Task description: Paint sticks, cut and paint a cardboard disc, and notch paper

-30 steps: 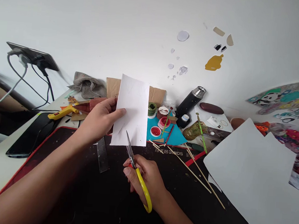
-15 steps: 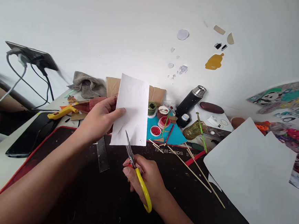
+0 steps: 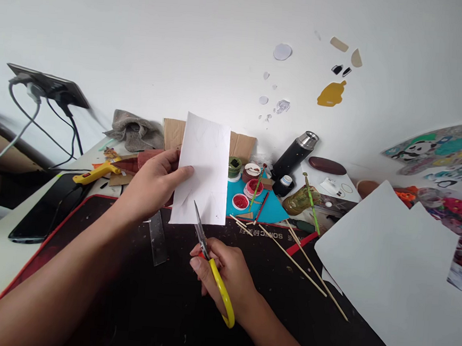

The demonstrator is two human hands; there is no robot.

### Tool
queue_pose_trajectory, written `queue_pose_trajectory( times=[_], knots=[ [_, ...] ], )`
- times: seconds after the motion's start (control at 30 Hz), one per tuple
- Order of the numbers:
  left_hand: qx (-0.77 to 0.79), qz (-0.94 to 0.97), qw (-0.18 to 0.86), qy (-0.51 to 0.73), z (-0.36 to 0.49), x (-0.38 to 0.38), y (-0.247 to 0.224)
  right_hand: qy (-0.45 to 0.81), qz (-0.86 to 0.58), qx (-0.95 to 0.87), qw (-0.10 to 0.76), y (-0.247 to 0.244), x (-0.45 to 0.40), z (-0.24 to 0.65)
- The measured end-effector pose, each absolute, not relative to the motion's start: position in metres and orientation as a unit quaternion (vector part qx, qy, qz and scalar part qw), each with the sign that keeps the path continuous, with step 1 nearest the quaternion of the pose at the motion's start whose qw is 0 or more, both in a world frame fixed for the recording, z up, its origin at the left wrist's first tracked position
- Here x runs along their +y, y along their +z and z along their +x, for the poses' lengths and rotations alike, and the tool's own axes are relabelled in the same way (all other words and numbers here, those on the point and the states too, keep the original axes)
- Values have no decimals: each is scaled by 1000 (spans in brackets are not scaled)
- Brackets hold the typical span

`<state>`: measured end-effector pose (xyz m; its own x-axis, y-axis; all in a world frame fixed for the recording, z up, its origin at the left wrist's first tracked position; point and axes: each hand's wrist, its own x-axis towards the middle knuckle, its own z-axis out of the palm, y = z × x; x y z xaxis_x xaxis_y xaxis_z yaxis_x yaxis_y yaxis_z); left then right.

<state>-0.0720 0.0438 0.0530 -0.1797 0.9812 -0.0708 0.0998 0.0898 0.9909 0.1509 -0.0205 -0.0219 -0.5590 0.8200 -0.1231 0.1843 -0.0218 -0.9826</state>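
My left hand (image 3: 156, 180) pinches the left edge of a white sheet of paper (image 3: 208, 155), thumb in front and fingers partly hidden behind. The sheet stands nearly upright above the back of the black mat (image 3: 136, 304), with faint pencil lines on it. In my right hand (image 3: 227, 274) is a pair of scissors (image 3: 222, 289) with yellow handles. Their blades point up and look closed together, the tip in front of the sheet's lower part. Whether the tip touches the paper I cannot tell.
A clear ruler (image 3: 158, 239) and thin wooden sticks (image 3: 296, 263) lie on the mat. Behind are red paint pots (image 3: 240, 201), a black thermos (image 3: 296, 156) and a murky jar (image 3: 298, 201). White card (image 3: 395, 266) lies at right; a yellow glue gun (image 3: 97, 174) and black phone (image 3: 50, 209) at left.
Almost nothing differs. The paper and my left hand have shifted very slightly left, while the scissors in my right hand stay in place.
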Motion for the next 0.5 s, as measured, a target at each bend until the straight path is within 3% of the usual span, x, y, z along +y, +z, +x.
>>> queue_pose_trajectory(
  times=[0.5],
  knots=[
    [589,456,447,496,-72,44,51,587,-407,-650,257,-17,-20,150]
  ],
)
